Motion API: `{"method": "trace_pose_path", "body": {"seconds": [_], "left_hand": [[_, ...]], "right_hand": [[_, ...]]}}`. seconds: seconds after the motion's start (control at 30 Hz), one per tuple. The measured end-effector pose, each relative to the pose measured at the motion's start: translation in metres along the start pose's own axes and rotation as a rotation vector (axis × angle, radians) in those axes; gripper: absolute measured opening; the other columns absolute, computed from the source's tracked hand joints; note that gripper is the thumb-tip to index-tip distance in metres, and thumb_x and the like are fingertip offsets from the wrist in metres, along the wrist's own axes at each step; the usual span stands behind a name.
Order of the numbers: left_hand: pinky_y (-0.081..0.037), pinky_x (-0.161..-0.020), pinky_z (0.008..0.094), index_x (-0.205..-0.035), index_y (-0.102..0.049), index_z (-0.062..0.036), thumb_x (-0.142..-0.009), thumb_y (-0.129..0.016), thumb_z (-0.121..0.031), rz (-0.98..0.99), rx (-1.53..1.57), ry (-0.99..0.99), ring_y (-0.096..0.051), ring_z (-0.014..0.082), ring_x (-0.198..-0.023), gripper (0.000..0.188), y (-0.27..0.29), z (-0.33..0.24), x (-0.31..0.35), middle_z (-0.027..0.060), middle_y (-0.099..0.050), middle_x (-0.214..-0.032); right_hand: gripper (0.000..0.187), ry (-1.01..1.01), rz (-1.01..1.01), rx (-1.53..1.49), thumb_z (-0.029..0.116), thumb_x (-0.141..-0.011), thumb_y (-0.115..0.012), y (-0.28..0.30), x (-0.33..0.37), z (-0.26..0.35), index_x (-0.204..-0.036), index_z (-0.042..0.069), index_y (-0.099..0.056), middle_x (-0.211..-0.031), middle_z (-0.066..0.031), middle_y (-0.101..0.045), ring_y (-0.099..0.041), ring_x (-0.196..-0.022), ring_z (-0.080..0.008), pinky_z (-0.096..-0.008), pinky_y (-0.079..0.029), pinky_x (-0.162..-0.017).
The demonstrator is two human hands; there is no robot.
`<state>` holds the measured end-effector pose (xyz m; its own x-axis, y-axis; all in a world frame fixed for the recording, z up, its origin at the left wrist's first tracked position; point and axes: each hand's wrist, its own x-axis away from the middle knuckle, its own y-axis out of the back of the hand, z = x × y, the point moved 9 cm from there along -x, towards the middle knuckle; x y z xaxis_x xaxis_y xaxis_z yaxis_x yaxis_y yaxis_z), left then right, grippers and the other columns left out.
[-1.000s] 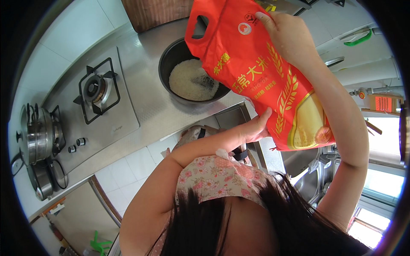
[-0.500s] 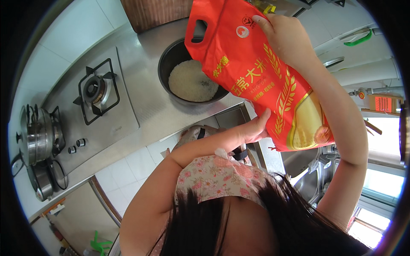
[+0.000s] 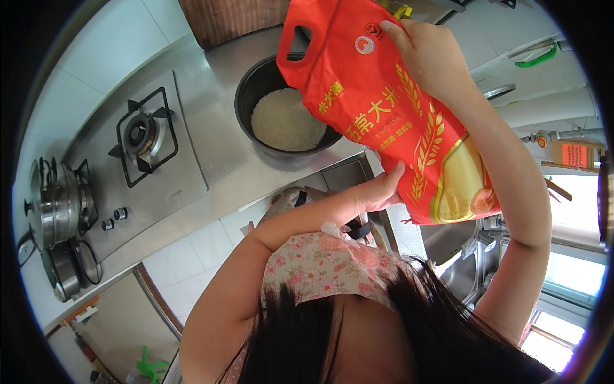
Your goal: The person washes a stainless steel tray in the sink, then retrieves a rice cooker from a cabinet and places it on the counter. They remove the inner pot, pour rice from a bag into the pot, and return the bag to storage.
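A large red rice bag [image 3: 371, 96] with gold print and a cut-out handle is held tilted, its upper left end overlapping the rim of a dark round pot [image 3: 246, 105]. White rice [image 3: 288, 121] lies in the pot; the bag covers the pot's right part, and the bag's mouth is hidden. My right hand [image 3: 435, 57] grips the bag's far edge, thumb on the printed front and the other fingers behind it. Against the near lower edge, my left hand [image 3: 384, 187] holds the bag, thumb up and its fingers partly hidden underneath.
To the left, a gas hob [image 3: 163, 141] is set into the steel counter [image 3: 233, 173]. A steel steamer pot [image 3: 54, 201] stands at the far left. Behind the rice pot rises a brown wooden board [image 3: 233, 22]. A sink [image 3: 457, 262] lies at the lower right.
A dark speckled patch on the rice's right side has gone, and the rice there looks whiter and more even. The bag has shifted very slightly; both hands keep their hold.
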<state>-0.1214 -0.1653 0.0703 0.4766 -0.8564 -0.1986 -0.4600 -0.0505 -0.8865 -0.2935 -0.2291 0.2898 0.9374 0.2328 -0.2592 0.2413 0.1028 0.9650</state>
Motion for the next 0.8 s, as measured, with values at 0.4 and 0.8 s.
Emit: {"method": "trace_pose_path", "body": {"seconds": [0.4, 0.8], "left_hand": [[-0.034, -0.101, 0.04, -0.136, -0.029, -0.0142, -0.079, -0.046, -0.067, -0.185, -0.109, 0.08, -0.04, 0.0152, -0.124, 0.08, 0.017, 0.005, 0.01, 0.003, -0.043, -0.135], [-0.037, -0.098, 0.0377, -0.133, -0.034, -0.0122, -0.087, -0.047, -0.055, -0.219, -0.133, 0.111, -0.044, 0.0149, -0.12, 0.064, 0.023, 0.009, 0.016, 0.0041, -0.046, -0.132]], "right_hand": [[0.041, -0.18, -0.006, -0.218, 0.04, -0.091, -0.047, 0.004, 0.014, -0.042, -0.095, 0.002, -0.062, -0.075, -0.016, -0.062, -0.06, -0.068, -0.0262, -0.0331, -0.046, -0.065], [0.041, -0.03, -0.168, -0.227, 0.039, -0.091, -0.045, 0.014, 0.043, -0.033, -0.089, 0.003, -0.063, -0.072, -0.0191, -0.061, -0.06, -0.069, -0.0356, -0.0409, -0.048, -0.064]]}}
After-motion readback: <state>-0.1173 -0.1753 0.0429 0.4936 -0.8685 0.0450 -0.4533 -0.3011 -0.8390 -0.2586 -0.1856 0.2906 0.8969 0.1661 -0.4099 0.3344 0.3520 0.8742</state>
